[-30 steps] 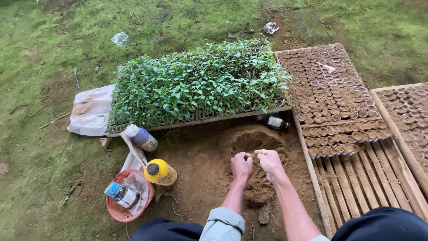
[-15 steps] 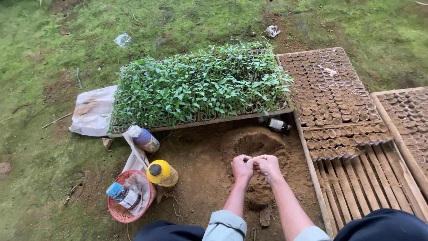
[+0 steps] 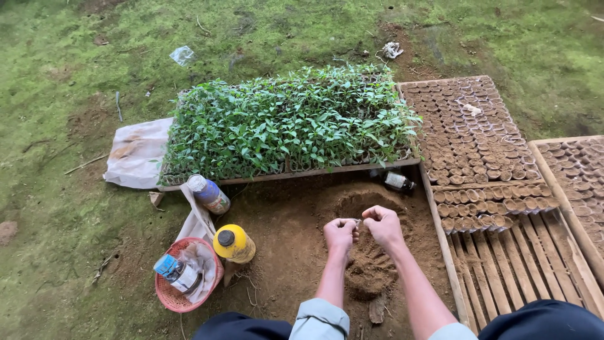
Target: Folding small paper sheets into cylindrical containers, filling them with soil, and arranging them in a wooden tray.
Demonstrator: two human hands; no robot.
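Head view: hands (image 3: 363,230) pinch something small; soil-filled pots (image 3: 469,135) pack the wooden tray (image 3: 503,264)

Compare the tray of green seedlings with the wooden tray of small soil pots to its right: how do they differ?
The seedling tray is covered by dense green leaves; the pot tray shows only brown soil in small pots, with no plants. The seedling tray looks full from edge to edge, while the pot tray's near end is bare wooden slats. Both lie flat on the ground, side by side.
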